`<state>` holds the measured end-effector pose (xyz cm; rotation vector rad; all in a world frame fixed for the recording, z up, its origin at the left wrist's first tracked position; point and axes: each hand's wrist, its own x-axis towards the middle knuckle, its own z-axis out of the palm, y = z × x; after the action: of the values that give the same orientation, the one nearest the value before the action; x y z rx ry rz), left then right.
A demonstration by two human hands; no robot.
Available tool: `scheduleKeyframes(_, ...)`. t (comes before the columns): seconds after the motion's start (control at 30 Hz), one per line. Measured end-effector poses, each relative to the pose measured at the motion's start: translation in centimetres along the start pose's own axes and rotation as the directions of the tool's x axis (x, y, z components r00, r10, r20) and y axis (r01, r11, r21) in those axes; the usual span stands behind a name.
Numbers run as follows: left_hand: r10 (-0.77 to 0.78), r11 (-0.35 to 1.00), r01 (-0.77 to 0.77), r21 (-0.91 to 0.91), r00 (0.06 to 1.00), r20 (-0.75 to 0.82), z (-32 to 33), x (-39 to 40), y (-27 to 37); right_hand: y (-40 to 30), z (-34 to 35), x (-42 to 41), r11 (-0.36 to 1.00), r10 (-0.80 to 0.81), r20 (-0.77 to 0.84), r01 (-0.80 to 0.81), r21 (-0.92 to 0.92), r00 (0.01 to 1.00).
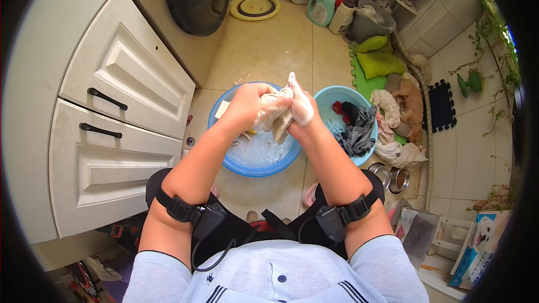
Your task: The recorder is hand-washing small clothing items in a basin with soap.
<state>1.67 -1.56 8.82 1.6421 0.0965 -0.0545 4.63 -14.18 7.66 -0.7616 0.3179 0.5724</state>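
Observation:
My left hand (257, 107) grips a wet, pale greyish cloth (281, 128), perhaps a sock, above the blue basin (260, 171). Against the cloth's other side presses my right hand (303, 109), its fingers stretched out and white foam over its palm. The cloth is bunched between both hands, and its lower end hangs down. Below lies cloudy, sudsy water (265, 151) with some small items partly hidden by my left arm. A pale block (222, 110), which looks like soap, rests at the basin's left side.
To the right, a light blue basin (324, 92) holds dark grey clothing (358, 132) and a red piece. Steel pet bowls (399, 180) stand near my right knee. White cabinet doors (113, 168) flank the left. Detergent bottles (321, 6) and a yellow collapsed basin (255, 6) are at the back.

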Motion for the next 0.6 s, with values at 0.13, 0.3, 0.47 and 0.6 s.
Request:
scheduleKeyframes(0.13, -0.025, 0.999, 0.029, -0.042, 0.996, 0.091, -0.5, -0.1, 0.3, -0.6, -0.3, 0.3, 0.996, -0.052, -0.058, 0.048, -0.075, 0.997)
scheduleKeyframes(0.3, -0.01, 0.991, 0.007, -0.133, 1.0, -0.023, -0.8, 0.2, -0.3, -3.1, -1.4, 0.0, 1.0, -0.002, 0.183, 0.0, 0.009, 0.983)
scheduleKeyframes(0.47, -0.154, 0.986, 0.155, -0.059, 0.988, 0.032, -0.6, 0.1, -0.2, -3.8, -1.1, -0.3, 0.991, -0.085, 0.446, 0.027, 0.134, 0.891)
scheduleKeyframes(0.6, -0.169, 0.981, 0.187, -0.047, 0.951, 0.258, -0.5, -0.6, 0.9, -4.0, -0.4, -0.9, 0.988, -0.153, 0.463, 0.123, 0.093, 0.873)
